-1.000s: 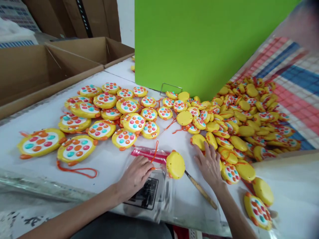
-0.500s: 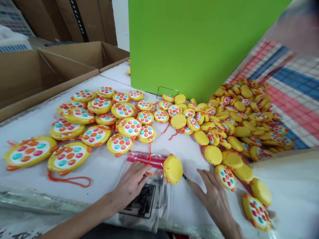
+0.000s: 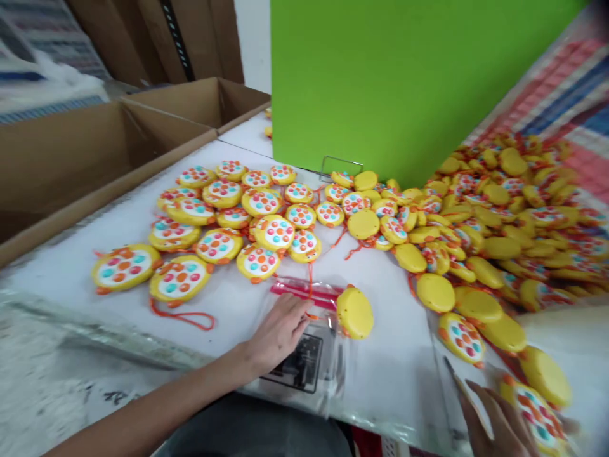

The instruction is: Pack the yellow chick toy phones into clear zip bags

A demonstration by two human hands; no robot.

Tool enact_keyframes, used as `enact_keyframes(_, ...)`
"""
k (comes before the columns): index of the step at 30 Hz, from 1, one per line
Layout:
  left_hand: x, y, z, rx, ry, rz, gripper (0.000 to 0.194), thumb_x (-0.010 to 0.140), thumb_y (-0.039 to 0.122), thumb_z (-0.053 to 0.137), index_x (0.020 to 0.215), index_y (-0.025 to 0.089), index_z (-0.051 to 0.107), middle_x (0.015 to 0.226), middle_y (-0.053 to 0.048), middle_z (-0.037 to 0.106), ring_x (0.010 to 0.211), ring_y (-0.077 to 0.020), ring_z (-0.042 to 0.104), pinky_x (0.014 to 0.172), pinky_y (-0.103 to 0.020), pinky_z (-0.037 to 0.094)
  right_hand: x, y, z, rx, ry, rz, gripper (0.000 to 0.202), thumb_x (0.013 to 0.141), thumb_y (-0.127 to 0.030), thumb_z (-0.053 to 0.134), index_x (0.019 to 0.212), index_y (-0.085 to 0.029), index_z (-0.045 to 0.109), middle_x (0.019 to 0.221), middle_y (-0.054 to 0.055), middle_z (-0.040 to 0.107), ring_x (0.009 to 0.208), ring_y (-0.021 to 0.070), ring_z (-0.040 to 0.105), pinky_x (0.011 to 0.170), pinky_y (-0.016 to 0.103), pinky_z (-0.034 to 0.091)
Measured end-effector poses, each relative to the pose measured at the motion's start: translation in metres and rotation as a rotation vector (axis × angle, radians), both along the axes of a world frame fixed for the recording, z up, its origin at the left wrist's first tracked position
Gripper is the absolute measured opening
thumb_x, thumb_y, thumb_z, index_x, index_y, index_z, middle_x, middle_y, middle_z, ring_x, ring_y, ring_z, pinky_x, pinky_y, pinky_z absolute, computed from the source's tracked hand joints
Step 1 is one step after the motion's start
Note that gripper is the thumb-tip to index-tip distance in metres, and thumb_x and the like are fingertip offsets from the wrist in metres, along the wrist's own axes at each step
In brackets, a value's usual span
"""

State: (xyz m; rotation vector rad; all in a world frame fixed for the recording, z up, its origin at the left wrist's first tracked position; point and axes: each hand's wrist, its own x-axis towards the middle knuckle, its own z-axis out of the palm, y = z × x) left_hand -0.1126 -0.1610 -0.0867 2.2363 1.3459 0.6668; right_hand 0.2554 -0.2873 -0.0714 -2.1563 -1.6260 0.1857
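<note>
My left hand (image 3: 280,331) is closed at the clear plastic bags (image 3: 328,371) with a pink-red strip, its fingertips at an orange cord. Just right of those fingers lies a yellow toy (image 3: 354,312), back side up. At the lower right, my right hand (image 3: 497,419) is closed round a thin pointed tool (image 3: 469,397), close to a yellow toy with coloured dots (image 3: 537,412). Dotted toys (image 3: 179,278) lie face up in a group on the left of the white table (image 3: 247,311).
A large heap of yellow toys (image 3: 504,247) spreads over the right side. Behind stands a green panel (image 3: 404,82) with a wire bracket (image 3: 341,166) at its foot. Open cardboard boxes (image 3: 162,136) line the left edge.
My right hand has moved right and toward the near edge with the tool, away from the back-up toy. The view has shifted; my left hand stays at the bags.
</note>
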Motion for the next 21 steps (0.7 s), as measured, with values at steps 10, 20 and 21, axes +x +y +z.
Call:
enact_keyframes(10, 0.001, -0.001, 0.006, 0.009, 0.08, -0.026, 0.019, 0.084, 0.017, 0.049, 0.102, 0.017, 0.056, 0.096, -0.006, 0.059, 0.092, -0.022, 0.05, 0.085, -0.037, 0.041, -0.144, 0.135, 0.004, -0.289, 0.189, 0.28, 0.059, 0.072, -0.059, 0.057, 0.114, -0.018, 0.052, 0.091, 0.009, 0.066, 0.079, 0.0262, 0.063, 0.068, 0.038, 0.048)
enact_keyframes(20, -0.004, 0.009, 0.002, 0.008, 0.068, -0.189, 0.015, 0.086, 0.015, 0.043, 0.081, 0.015, 0.058, 0.084, -0.005, 0.06, 0.082, -0.0188, 0.052, 0.078, -0.031, 0.042, -0.169, 0.134, 0.058, -0.271, 1.11, 0.264, 0.038, 0.076, -0.047, 0.061, 0.103, -0.02, 0.056, 0.085, 0.003, 0.062, 0.065, 0.0159, 0.056, 0.049, 0.028, 0.05)
enact_keyframes(21, -0.003, 0.009, 0.001, 0.022, 0.096, -0.186, 0.016, 0.087, 0.016, 0.044, 0.078, 0.015, 0.058, 0.082, -0.006, 0.059, 0.081, -0.0187, 0.052, 0.077, -0.031, 0.042, -0.176, 0.133, 0.059, -0.286, 1.234, 0.243, 0.038, 0.077, -0.046, 0.06, 0.105, -0.021, 0.056, 0.094, 0.005, 0.061, 0.072, 0.0176, 0.057, 0.05, 0.028, 0.051)
